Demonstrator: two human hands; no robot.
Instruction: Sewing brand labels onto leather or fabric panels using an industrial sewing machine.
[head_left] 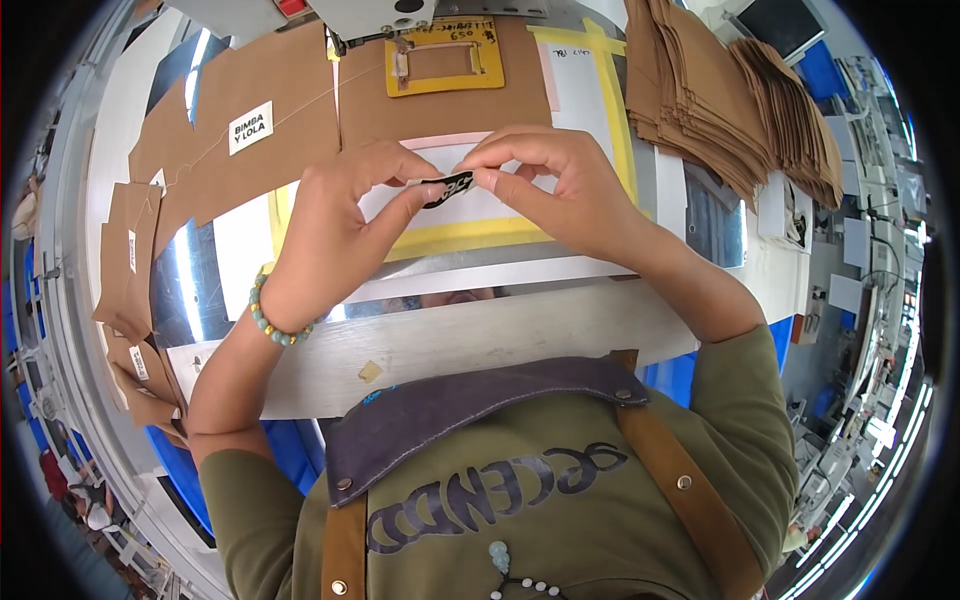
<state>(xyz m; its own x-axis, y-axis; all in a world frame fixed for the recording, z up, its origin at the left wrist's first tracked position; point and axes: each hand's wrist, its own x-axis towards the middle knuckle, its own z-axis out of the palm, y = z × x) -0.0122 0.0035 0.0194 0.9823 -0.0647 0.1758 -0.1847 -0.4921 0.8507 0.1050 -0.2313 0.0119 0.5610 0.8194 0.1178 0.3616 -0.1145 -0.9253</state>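
Note:
A small black-and-white label (452,189) is stretched between my hands above the work surface. The thumb and fingers of my left hand (345,210) pinch its left end. At its right end, my right hand (565,190) holds it in the same kind of pinch. Just beyond my hands lies a flat brown panel (365,118), with a yellow frame-shaped template (400,88) on top. To its left, another brown panel (215,150) bears a white label (251,128) with black print. A thin thread runs across that panel.
A sewing machine (375,18) stands at the far edge. Stacked brown pieces (690,100) lie at the far right; labelled brown pieces (128,260) hang over the left edge. Yellow tape (470,238) borders a white sheet under my hands. A small tan scrap (370,372) sits near the front edge.

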